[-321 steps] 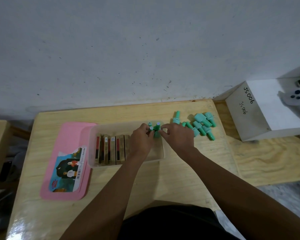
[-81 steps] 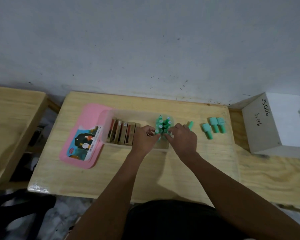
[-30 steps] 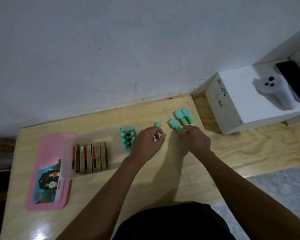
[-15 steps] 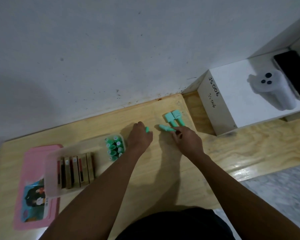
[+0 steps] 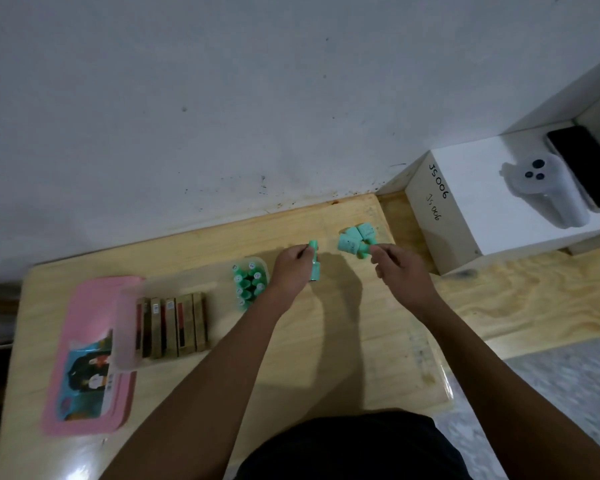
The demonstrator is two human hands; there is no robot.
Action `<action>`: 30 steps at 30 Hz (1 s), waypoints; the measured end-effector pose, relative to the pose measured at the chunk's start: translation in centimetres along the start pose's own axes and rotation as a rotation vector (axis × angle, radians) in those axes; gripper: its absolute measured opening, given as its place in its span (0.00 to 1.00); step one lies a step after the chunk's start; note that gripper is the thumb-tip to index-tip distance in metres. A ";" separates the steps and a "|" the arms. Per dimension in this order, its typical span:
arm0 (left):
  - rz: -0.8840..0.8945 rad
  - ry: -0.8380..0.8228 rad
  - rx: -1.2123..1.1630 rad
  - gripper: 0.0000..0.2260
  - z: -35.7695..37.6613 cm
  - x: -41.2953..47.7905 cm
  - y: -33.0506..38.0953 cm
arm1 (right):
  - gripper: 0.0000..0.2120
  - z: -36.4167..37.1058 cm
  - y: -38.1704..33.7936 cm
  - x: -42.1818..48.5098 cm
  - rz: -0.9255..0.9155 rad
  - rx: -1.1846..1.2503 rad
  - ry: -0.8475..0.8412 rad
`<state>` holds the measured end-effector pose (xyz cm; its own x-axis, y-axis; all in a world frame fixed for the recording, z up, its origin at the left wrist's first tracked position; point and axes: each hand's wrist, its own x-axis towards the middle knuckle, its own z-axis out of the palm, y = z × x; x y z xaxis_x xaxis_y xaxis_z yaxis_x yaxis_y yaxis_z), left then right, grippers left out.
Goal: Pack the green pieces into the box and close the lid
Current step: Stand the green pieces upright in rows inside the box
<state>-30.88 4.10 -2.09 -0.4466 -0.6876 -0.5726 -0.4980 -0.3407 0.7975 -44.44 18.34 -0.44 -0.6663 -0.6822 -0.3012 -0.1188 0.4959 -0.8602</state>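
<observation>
Landmark: clear box (image 5: pixel 201 299), open-topped, on worktop (image 5: pixel 343 341).
- Box's left part: row of brown cartons (image 5: pixel 174 327), packed side by side.
- Box's right end: upright green pieces (image 5: pixel 248 284), tightly clustered.
- Between cartons and cluster: a bare gap.
- Left of box: pink lid (image 5: pixel 84 358), flat, partly under it.
- Right of box: left hand (image 5: pixel 291 271) with one green piece (image 5: pixel 313 261); beyond, right hand (image 5: pixel 400 271) at loose green pieces (image 5: pixel 354 239).
- Far right: white block (image 5: pixel 471 209).
- Near side of box: bare worktop, crossed by both forearms.

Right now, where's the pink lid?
The flat pink plastic lid lies at the left end of the wooden table, partly under the left end of the clear plastic box, untouched by either hand.
</observation>
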 end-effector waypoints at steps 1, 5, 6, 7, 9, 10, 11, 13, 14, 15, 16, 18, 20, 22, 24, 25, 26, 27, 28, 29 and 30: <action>-0.049 -0.034 -0.136 0.08 -0.4 -0.8 0.3 | 0.14 0.1 -0.4 -0.4 -0.010 0.026 0.006; -0.035 -0.098 -0.415 0.08 -2.8 -3.5 0.6 | 0.13 0.8 -1.9 -2.1 -0.046 0.062 0.007; -0.012 -0.092 -0.441 0.09 -3.7 -4.0 0.4 | 0.13 1.0 -2.2 -2.6 -0.070 0.042 -0.004; 0.011 -0.080 -0.448 0.10 -4.6 -4.6 0.3 | 0.13 1.3 -2.6 -3.0 -0.098 0.012 -0.017; 0.060 -0.037 -0.402 0.13 -6.6 -5.6 -0.1 | 0.12 2.1 -3.3 -3.7 -0.146 -0.073 -0.046; 0.099 -0.005 -0.351 0.13 -7.7 -6.2 -0.3 | 0.12 2.5 -3.7 -4.0 -0.167 -0.124 -0.061; 0.144 0.034 -0.288 0.12 -8.8 -6.7 -0.6 | 0.11 3.0 -4.0 -4.3 -0.191 -0.175 -0.076; 0.229 0.123 -0.151 0.09 -10.8 -7.6 -1.2 | 0.10 4.3 -4.6 -5.0 -0.239 -0.262 -0.110; 0.267 0.159 -0.075 0.07 -11.6 -8.0 -1.5 | 0.10 4.9 -4.9 -5.2 -0.260 -0.293 -0.123; 0.299 0.181 -0.002 0.06 -12.4 -8.3 -1.8 | 0.10 5.7 -5.1 -5.5 -0.278 -0.317 -0.135; 0.321 0.193 0.052 0.05 -13.0 -8.7 -2.2 | 0.10 6.5 -5.3 -5.7 -0.298 -0.345 -0.146; 0.332 0.214 0.101 0.07 -13.9 -9.2 -3.0 | 0.10 8.1 -5.8 -6.1 -0.349 -0.429 -0.176; 0.338 0.245 0.126 0.08 -14.4 -9.4 -3.9 | 0.10 9.8 -6.1 -6.4 -0.385 -0.547 -0.204; 0.365 0.267 0.177 0.09 -14.6 -9.5 -4.7 | 0.12 11.3 -6.6 -6.6 -0.386 -0.680 -0.228; 0.394 0.295 0.239 0.10 -14.6 -9.6 -5.5 | 0.13 12.7 -6.9 -6.6 -0.396 -0.850 -0.255; 0.405 0.309 0.274 0.11 -14.6 -9.6 -5.9 | 0.13 13.3 -6.9 -6.6 -0.415 -0.938 -0.261; 0.416 0.313 0.301 0.11 -14.5 -9.6 -6.3 | 0.13 13.9 -6.8 -6.5 -0.435 -1.011 -0.261; 0.421 0.307 0.319 0.11 -14.4 -9.6 -6.6 | 0.13 14.4 -6.6 -6.4 -0.450 -1.063 -0.256; 0.425 0.296 0.331 0.11 -14.2 -9.6 -6.9 | 0.13 14.8 -6.4 -6.2 -0.461 -1.100 -0.249; 0.425 0.284 0.342 0.11 -14.1 -9.6 -7.2 | 0.14 15.2 -6.0 -6.0 -0.467 -1.121 -0.240; 0.422 0.276 0.352 0.12 -13.9 -9.6 -7.5 | 0.14 15.5 -5.7 -5.9 -0.468 -1.130 -0.228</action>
<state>-12.59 4.32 0.07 -0.4736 -0.8735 -0.1129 -0.5566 0.1975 0.8069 -28.48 11.19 -0.12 -0.2598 -0.9395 -0.2232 -0.9523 0.2876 -0.1023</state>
